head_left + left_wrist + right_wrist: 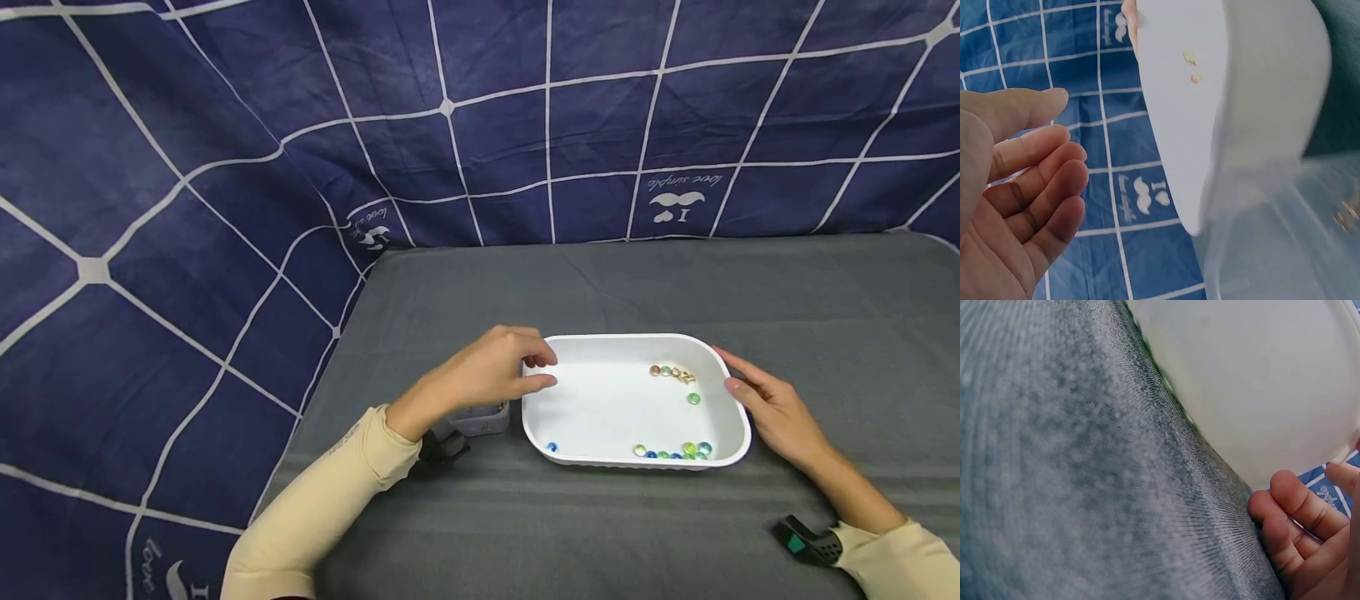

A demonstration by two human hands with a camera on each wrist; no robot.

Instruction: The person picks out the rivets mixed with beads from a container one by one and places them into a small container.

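A white tray (600, 400) with rounded corners lies on the grey cloth. Along its near side and right part are several blue, green and clear glass beads (689, 448), plus small gold-coloured pieces (682, 376). My right hand (780, 417) holds the tray's right end, thumb at the rim and fingers against the outer wall; in the right wrist view its fingertips (1285, 487) meet the wall. Over the tray's left edge hovers my left hand (491, 371), fingers loosely bent. Nothing shows between its thumb and fingers (1066, 178) in the left wrist view.
A translucent box (480, 422) stands left of the tray, partly hidden under my left hand and forearm, with gold-coloured bits (1344, 215) inside. Blue checked cloth (495, 150) hangs behind and at the left. Grey cloth (600, 533) covers the table.
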